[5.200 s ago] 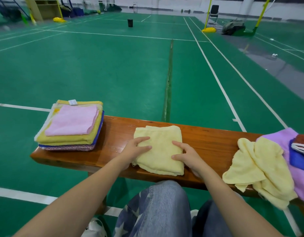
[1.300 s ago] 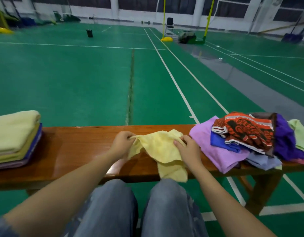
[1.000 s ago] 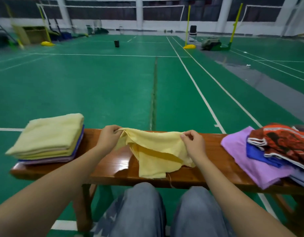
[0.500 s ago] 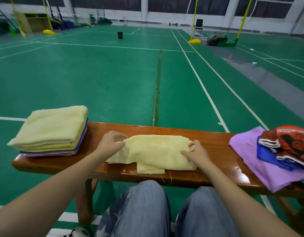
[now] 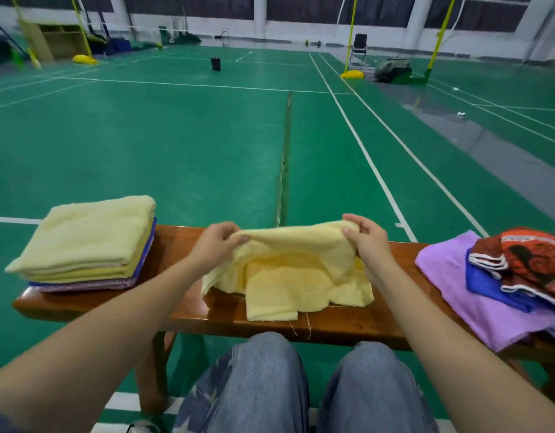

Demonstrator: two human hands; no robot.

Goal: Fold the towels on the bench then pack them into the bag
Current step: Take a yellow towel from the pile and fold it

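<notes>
On the worktop (image 5: 348,320), we hold the far edge of a yellow towel (image 5: 288,276) raised. Our left hand (image 5: 218,243) and right hand (image 5: 368,242) each pinch it, fingers (image 5: 238,237) curled over the hem. The towel's near half lies on the wood. Left of the towel sits a folded stack (image 5: 85,239); right of it, a loose pile (image 5: 488,292) topped by red patterned cloth
</notes>
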